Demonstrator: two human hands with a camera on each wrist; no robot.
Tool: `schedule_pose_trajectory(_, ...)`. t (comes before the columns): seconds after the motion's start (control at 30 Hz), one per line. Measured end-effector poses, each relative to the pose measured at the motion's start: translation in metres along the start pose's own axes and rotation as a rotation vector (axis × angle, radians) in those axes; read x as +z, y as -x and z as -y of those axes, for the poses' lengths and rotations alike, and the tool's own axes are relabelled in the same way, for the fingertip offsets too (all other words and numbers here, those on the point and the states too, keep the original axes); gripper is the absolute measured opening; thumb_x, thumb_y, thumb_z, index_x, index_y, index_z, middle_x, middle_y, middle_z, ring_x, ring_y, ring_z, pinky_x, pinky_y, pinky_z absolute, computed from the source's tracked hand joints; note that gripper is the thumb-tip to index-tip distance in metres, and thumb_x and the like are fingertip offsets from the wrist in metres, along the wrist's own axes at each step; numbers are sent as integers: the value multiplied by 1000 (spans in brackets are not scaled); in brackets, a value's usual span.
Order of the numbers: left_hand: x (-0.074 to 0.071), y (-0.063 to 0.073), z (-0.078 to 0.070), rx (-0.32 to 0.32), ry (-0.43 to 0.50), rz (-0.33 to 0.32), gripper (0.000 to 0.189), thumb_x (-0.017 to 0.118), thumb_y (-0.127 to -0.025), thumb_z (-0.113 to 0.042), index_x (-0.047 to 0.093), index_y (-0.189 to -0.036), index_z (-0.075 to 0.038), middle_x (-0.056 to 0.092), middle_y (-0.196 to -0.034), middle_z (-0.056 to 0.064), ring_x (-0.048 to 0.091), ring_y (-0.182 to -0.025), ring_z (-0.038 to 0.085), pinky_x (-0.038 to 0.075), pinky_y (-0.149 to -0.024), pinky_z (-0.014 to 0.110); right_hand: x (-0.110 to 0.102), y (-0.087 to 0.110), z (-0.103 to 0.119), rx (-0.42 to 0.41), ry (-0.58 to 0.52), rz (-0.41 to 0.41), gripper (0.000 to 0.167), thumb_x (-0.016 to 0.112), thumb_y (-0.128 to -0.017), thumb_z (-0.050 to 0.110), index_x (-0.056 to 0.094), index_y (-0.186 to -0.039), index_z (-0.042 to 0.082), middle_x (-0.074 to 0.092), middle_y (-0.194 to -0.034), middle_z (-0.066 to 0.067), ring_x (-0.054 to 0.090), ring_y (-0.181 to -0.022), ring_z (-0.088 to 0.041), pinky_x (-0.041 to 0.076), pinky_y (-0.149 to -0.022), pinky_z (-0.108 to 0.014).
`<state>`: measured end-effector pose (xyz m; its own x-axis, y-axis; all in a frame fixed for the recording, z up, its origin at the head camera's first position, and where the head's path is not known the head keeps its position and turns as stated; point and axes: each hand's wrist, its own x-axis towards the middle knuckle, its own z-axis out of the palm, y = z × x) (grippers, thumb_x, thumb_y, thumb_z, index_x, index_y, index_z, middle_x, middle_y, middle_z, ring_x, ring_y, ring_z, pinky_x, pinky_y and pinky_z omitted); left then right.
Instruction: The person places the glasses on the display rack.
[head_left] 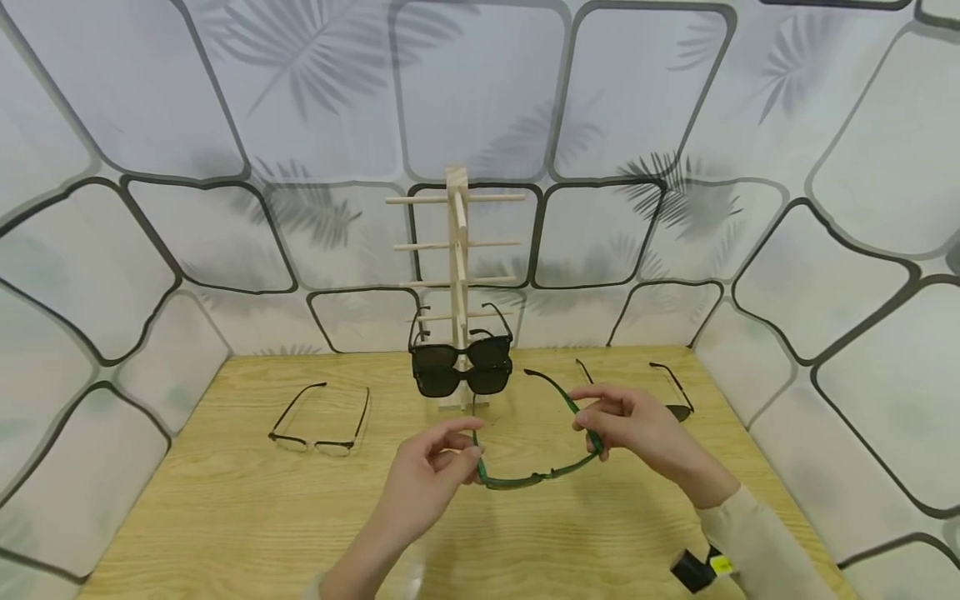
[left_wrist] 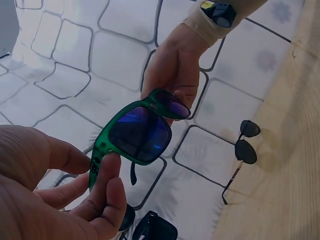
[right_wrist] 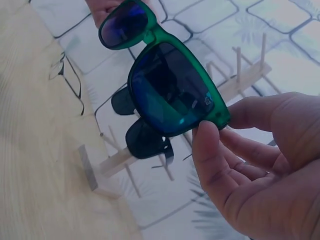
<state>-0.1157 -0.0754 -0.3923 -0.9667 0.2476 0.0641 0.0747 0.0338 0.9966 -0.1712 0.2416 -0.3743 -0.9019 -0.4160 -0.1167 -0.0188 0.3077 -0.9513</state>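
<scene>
Both hands hold one pair of green-framed sunglasses (head_left: 517, 482) with bluish dark lenses, above the table in front of a wooden stand. My left hand (head_left: 431, 471) pinches the left temple near its hinge between thumb and fingers. On the other side my right hand (head_left: 633, 429) pinches the right temple near the frame's corner. The temples are unfolded and point away toward the stand. In the left wrist view the sunglasses (left_wrist: 140, 132) show their lens fronts; the right wrist view shows the green frame (right_wrist: 172, 90) with the right thumb and fingers at its corner.
The wooden display stand (head_left: 458, 250) has several crossbars; black sunglasses (head_left: 461, 367) hang low on it, two pairs overlapping. Clear glasses (head_left: 318, 442) lie left on the wooden table (head_left: 225, 517). Dark sunglasses (head_left: 679, 411) lie right, partly behind my right hand. Patterned panels surround the table.
</scene>
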Motion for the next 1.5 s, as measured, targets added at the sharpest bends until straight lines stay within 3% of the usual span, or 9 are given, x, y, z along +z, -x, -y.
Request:
schedule_pose_trajectory(0.3, -13, 2, -19, 16, -34, -72, 31, 68, -102, -6, 71, -132, -11, 71, -104, 13, 73, -77, 12, 61, -78, 28, 9, -7, 23, -40, -37, -50, 50, 68, -105, 28, 55, -151, 11, 73, -112, -12, 70, -82, -20, 61, -70, -37)
schedule_pose_trajectory(0.5, -22, 0, -27, 58, -69, -100, 29, 67, -102, -6, 72, -131, -11, 72, -105, 14, 71, -76, 11, 61, -78, 28, 14, -14, 32, -64, -45, -87, 39, 70, -104, 29, 67, -136, 7, 72, -114, -13, 69, -81, -19, 61, -72, -36)
schedule_pose_trajectory(0.67, -30, -4, -36, 55, -97, -129, 30, 67, -102, -6, 72, -131, -12, 73, -106, 13, 72, -78, 12, 61, -79, 29, 17, -19, 39, -80, -13, -106, 37, 71, -103, 32, 69, -133, 11, 73, -105, -6, 69, -83, -19, 61, -82, -36)
schedule_pose_trajectory(0.83, -38, -10, -43, 55, -126, -147, 30, 66, -103, -7, 72, -132, -14, 75, -108, 12, 72, -80, 14, 61, -81, 30, 19, -26, 47, -92, 6, -129, 37, 70, -103, 32, 69, -135, 13, 72, -115, -6, 71, -91, -21, 60, -90, -36)
schedule_pose_trajectory(0.97, -44, -15, -47, 57, -128, -169, 31, 64, -104, -7, 72, -133, -14, 75, -111, 11, 69, -80, 14, 60, -80, 29, 21, -32, 55, -98, -7, -148, 36, 70, -104, 31, 69, -135, 14, 73, -120, -6, 71, -96, -19, 61, -89, -36)
schedule_pose_trajectory(1.17, -50, -26, -52, 70, -136, -218, 30, 64, -105, -10, 72, -134, -13, 77, -111, 5, 67, -81, 13, 56, -75, 25, 25, -42, 61, -125, -79, -154, 33, 68, -105, 27, 68, -136, 15, 70, -122, -14, 69, -89, -22, 63, -80, -43)
schedule_pose_trajectory(1.37, -55, -36, -53, 100, -106, -248, 30, 63, -106, -9, 72, -135, -12, 76, -112, 8, 68, -85, 11, 59, -80, 24, 28, -52, 68, -127, -103, -166, 34, 67, -106, 29, 68, -138, 17, 69, -124, -13, 68, -92, -22, 63, -81, -41)
schedule_pose_trajectory(1.5, -58, -41, -55, 97, -77, -268, 30, 61, -107, -10, 71, -136, -12, 76, -111, 3, 70, -90, 10, 60, -83, 24, 29, -60, 72, -128, -107, -179, 34, 67, -105, 30, 69, -137, 17, 69, -121, -9, 67, -95, -24, 63, -82, -41)
